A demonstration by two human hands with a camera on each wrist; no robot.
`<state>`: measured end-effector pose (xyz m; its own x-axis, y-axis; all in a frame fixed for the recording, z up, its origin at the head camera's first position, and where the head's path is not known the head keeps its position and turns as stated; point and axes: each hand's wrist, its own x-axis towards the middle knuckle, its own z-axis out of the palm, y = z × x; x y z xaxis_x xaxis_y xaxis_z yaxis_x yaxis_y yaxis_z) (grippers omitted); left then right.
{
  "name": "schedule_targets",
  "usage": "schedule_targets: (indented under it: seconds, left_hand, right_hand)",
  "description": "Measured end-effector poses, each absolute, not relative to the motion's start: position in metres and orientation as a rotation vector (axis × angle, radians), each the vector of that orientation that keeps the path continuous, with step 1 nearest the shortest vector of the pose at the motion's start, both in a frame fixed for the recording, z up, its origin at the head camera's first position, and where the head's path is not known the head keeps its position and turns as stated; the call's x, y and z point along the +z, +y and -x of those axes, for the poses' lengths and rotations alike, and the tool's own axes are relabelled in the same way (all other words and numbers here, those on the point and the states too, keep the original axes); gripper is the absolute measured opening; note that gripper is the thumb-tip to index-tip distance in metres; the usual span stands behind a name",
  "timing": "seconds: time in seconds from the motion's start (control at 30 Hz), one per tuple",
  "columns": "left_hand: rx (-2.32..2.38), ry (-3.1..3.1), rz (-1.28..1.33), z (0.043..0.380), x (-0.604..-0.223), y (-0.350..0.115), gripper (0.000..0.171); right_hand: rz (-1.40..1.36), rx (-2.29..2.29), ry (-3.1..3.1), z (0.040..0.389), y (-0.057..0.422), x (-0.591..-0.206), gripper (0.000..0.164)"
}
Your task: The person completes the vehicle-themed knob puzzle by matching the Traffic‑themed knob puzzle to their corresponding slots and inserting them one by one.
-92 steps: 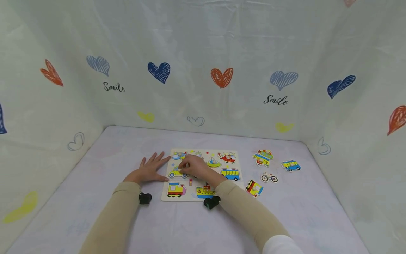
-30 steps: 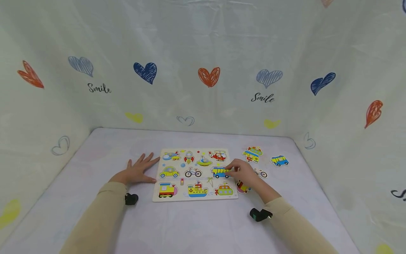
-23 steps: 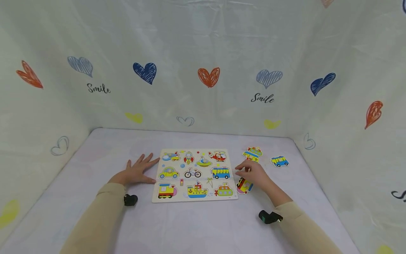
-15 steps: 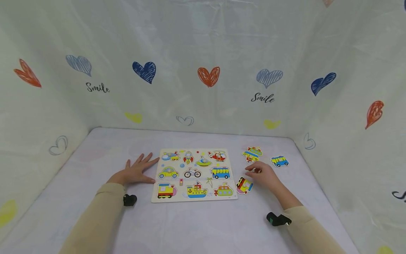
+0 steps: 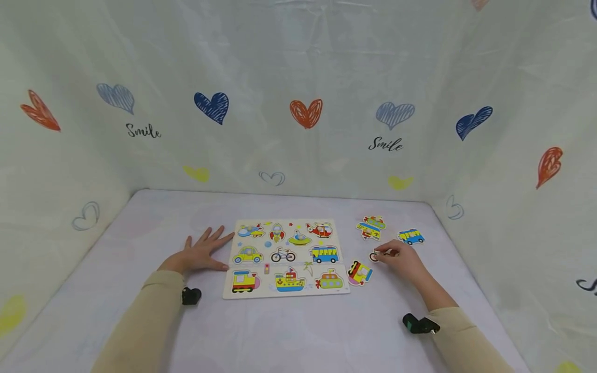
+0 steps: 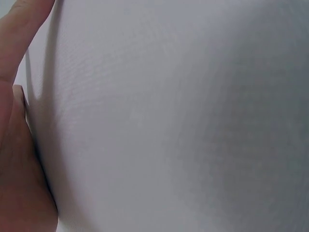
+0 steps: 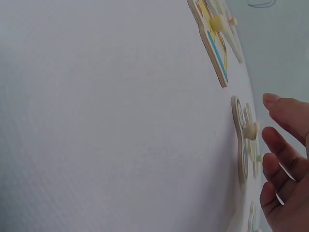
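While I am watching from afar, the right hand [image 5: 402,259] is hovering at the bicycle piece [image 5: 372,257], which is lying on the table [image 5: 289,331] directly under its fingertips. Those fingers are bending loosely and standing a little apart; in the right wrist view I am seeing a slim gap between them and the piece's pale knob [image 7: 250,131] — so they are gripping nothing. Just to the left of these fingers and nearer the person, the train piece [image 5: 360,272] is lying at an angle beside the puzzle board [image 5: 302,256]. Straight beyond the fingertips, the submarine piece [image 5: 377,221] and the ship piece [image 5: 369,231] are overlapping; beyond and to the right, the bus piece [image 5: 411,237] is resting. Farther left of the same fingers, the board is showing rows of colourful vehicles. At its left edge I am seeing the left hand [image 5: 199,255] resting on the table — fingers stretching wide and holding nothing, thumb and index tip ending right by the board. Whether they are touching it, I am not managing to tell.
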<state>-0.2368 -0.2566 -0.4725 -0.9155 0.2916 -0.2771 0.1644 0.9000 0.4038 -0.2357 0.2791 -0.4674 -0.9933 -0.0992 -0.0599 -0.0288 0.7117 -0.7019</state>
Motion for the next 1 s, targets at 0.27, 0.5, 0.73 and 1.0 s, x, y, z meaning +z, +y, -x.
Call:
schedule_targets:
  seconds: [0.27,0.5,0.73,1.0]
  left_hand:
    - [0.564,2.713,-0.331,0.236,-0.471,-0.258,0.102]
    - [0.559,2.707,-0.320,0.236,-0.472,-0.258,0.103]
    - [0.568,2.706,-0.312,0.236,-0.472,-0.257,0.105]
    - [0.554,2.705,-0.305,0.237,-0.472,-0.258,0.108]
  right_hand:
    - [0.055,-1.177,2.822,0.242,0.288,-0.475,0.027]
    - [0.082,-1.136,2.840,0.246,0.293,-0.482,0.023]
    - [0.160,-1.109,2.842,0.251,0.294,-0.481,0.016]
    - [0.182,-1.105,2.848,0.253,0.293,-0.479,0.014]
